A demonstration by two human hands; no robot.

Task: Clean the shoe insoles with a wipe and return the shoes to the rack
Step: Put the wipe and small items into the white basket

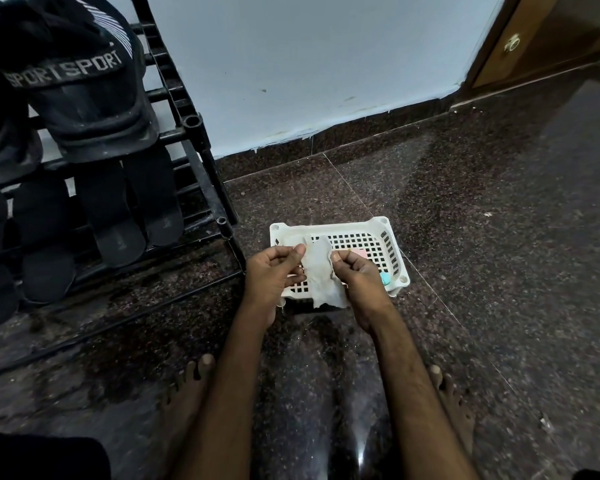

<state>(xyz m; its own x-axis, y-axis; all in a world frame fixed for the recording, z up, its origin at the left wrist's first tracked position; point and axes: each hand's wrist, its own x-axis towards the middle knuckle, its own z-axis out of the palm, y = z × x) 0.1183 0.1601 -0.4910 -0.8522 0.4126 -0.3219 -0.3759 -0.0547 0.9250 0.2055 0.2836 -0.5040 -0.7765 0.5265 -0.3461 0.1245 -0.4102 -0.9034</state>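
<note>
Both hands, left hand (pixel 274 271) and right hand (pixel 355 275), pinch the wipe (pixel 321 271) between them.

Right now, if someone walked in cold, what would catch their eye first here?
The left hand and right hand pinch a stained wipe between them at centre, over a white slotted basket on the dark floor. Next, at upper left, the black shoe lettered SPORT on the black rack, with dark slippers on the shelf below.
</note>
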